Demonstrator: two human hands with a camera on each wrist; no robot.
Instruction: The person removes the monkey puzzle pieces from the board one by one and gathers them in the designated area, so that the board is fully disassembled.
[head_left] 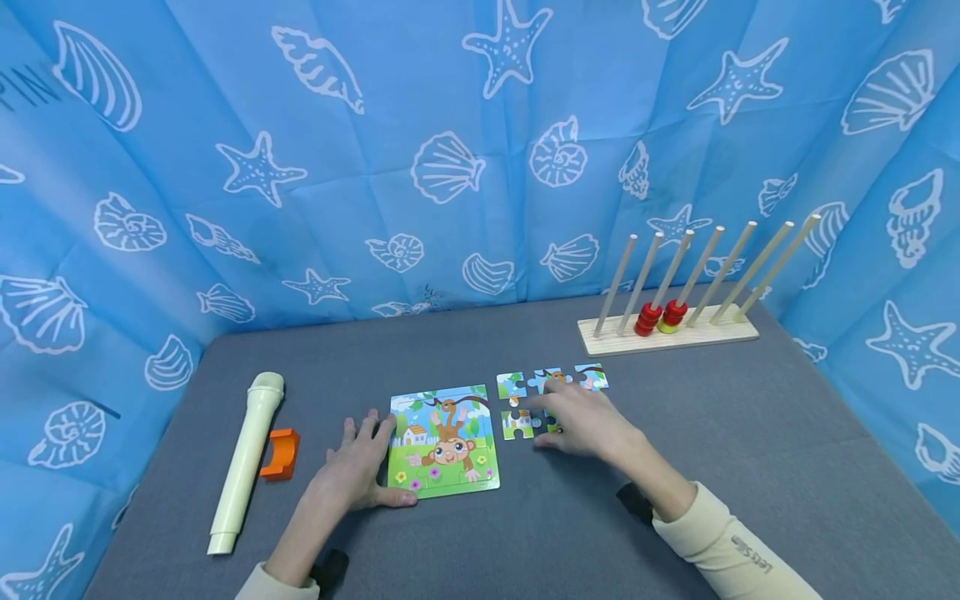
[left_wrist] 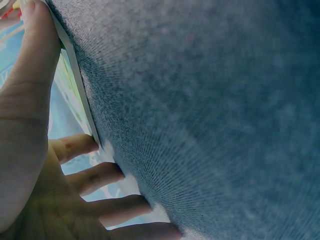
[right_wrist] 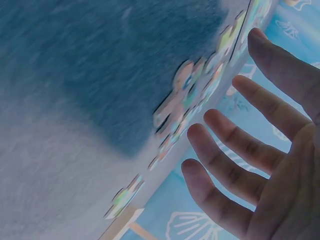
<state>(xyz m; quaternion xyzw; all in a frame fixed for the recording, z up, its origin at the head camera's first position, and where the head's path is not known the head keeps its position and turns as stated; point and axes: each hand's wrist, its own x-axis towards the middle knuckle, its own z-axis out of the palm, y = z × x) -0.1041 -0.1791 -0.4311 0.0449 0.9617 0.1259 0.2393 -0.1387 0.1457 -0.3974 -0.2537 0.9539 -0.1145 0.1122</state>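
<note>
A square jigsaw puzzle (head_left: 442, 429) with a monkey hanging from a branch lies flat on the grey cloth. My left hand (head_left: 349, 472) rests along its left side, thumb at the lower left corner and fingers spread; the left wrist view shows the thumb against the board's edge (left_wrist: 80, 85). Right of the board lie several loose puzzle pieces (head_left: 511, 386), one with a bit of branch (head_left: 592, 377). Over them hovers my right hand (head_left: 585, 423), hiding some. In the right wrist view its fingers are spread and loosely bent, holding nothing, with pieces (right_wrist: 125, 196) beyond them.
At the left lie a pale green stick with a rounded head (head_left: 247, 462) and an orange curved block (head_left: 281, 455). A wooden peg stand (head_left: 675, 333) with red and yellow-green rings is at the back right. A blue shell-patterned curtain (head_left: 450, 250) hangs behind the table.
</note>
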